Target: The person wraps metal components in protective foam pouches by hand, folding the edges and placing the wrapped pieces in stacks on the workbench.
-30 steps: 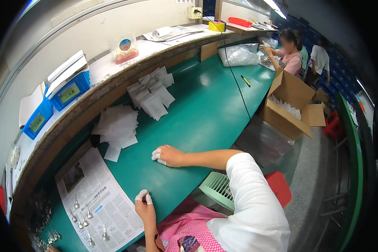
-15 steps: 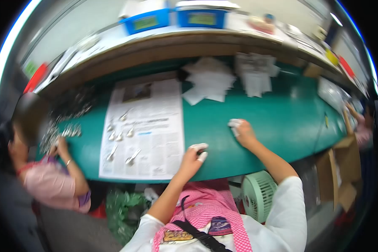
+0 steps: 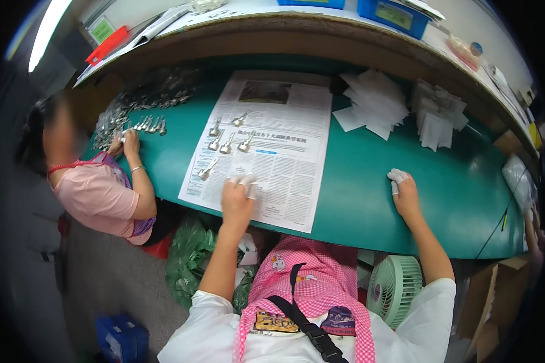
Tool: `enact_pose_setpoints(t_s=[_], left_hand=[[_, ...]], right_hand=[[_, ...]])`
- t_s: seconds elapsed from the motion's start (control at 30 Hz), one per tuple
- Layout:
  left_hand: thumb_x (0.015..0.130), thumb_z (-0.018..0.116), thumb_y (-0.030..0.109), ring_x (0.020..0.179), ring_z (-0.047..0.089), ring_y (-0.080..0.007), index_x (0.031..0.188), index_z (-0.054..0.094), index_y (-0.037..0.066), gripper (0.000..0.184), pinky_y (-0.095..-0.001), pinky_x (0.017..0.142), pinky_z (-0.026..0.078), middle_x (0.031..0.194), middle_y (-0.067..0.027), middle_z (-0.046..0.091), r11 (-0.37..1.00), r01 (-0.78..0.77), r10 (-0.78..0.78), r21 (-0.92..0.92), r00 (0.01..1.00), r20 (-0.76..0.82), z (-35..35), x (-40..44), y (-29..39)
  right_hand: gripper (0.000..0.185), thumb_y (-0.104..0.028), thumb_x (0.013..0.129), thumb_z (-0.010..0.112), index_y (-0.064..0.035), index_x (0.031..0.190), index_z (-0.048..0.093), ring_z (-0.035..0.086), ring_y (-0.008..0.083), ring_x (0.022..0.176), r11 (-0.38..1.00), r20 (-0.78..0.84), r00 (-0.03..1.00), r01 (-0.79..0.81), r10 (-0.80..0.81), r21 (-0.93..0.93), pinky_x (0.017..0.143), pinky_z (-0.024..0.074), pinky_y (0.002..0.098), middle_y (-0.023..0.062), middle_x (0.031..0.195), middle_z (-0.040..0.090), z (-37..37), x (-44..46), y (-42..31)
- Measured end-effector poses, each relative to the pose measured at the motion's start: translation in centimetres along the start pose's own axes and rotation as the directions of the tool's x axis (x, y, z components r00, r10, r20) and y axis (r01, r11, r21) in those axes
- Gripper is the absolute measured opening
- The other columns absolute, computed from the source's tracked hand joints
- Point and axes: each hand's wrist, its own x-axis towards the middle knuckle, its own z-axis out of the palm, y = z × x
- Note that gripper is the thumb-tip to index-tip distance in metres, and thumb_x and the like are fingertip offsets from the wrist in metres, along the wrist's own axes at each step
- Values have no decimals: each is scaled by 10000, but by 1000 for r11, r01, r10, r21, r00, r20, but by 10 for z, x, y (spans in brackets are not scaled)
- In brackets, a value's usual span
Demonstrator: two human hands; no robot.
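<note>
My left hand [image 3: 238, 199], white covers on some fingertips, reaches over the lower part of a newspaper sheet [image 3: 284, 196]. Its fingers are bent and a little blurred; what lies beneath them is hidden. Small silver metal parts, each with a wide end and a narrow stem, lie on the paper; the nearest metal part [image 3: 207, 169] is just left of this hand. Off to the right, my right hand [image 3: 405, 190] rests at the green tabletop [image 3: 357, 181] with curled, white-covered fingertips drawn together. Whether it holds anything is hidden.
A co-worker [image 3: 103, 187] sits at the left, hands at a pile of metal parts [image 3: 118, 115]. White paper slips [image 3: 375, 100] and another paper stack [image 3: 439, 118] lie at the back. A shelf [image 3: 321, 39] runs above. A green fan [image 3: 396, 287] stands below the table edge.
My left hand has moved left from the bare green tabletop onto the newspaper, over where a metal part lay. My right hand stays on the tabletop. The camera view has turned left.
</note>
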Motion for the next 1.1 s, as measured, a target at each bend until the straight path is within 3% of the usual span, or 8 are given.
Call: enact_pose_setpoints(t_s=[0.17,0.3,0.4,0.5,0.67,0.97,1.07,1.1], left_hand=[[772,639,47,971,534,-326,1001,660,50,231,-438,832,412,1044,-127,617,976,-97,71,195,988,139,-14,21,-12],[761,649,53,1016,525,-321,1008,665,66,248,-431,860,406,1065,-114,618,985,-157,146,69,979,143,8,21,12],[762,656,62,1033,522,-320,1004,665,68,242,-424,887,403,1066,-113,614,951,-211,265,-227,934,240,43,4,47],[766,663,70,1037,523,-314,995,665,66,229,-423,905,404,1065,-115,611,917,-244,339,-315,893,295,72,-7,82],[773,657,55,1031,533,-314,977,673,51,205,-415,905,411,1079,-119,611,927,-215,312,-308,897,313,81,-16,85],[785,626,27,1027,536,-318,982,660,31,200,-416,920,415,1102,-135,598,918,-273,357,-289,886,297,81,-19,85],[820,605,30,1067,538,-313,1026,647,23,210,-401,935,417,1135,-149,590,875,-225,373,-429,879,298,80,-19,77],[840,596,39,1090,536,-307,1046,641,19,212,-393,943,417,1148,-154,587,868,-97,287,-488,899,331,80,-19,73]], right_hand=[[210,2,807,592,-78,999,611,558,312,1038,1000,3,1000,12,-12,5,883,452,406,99,1089,609,0,-1,4],[206,2,796,598,-82,983,616,569,313,1019,1000,-23,1000,11,-11,4,871,464,411,104,1063,621,7,-3,10],[227,14,782,591,-80,986,622,571,314,1030,999,-33,999,12,-11,36,886,465,415,115,1065,633,12,-6,17],[271,-9,801,578,-84,1057,622,546,307,1096,999,36,998,-45,44,19,933,437,413,120,1157,607,10,-12,17],[306,-53,855,556,-72,1159,590,499,315,1172,990,353,926,-136,136,-24,984,411,404,137,1265,551,-39,-19,9],[228,-57,863,552,-51,1080,619,546,320,1095,906,231,883,-422,408,15,936,445,405,131,1170,595,-91,-84,41],[189,-62,800,593,-52,982,643,555,330,1046,906,161,892,-421,422,-40,890,459,417,135,1081,612,-79,-88,33],[177,-61,775,604,-54,947,647,559,330,1025,892,119,884,-450,453,-51,874,463,422,136,1048,614,-74,-86,30]])
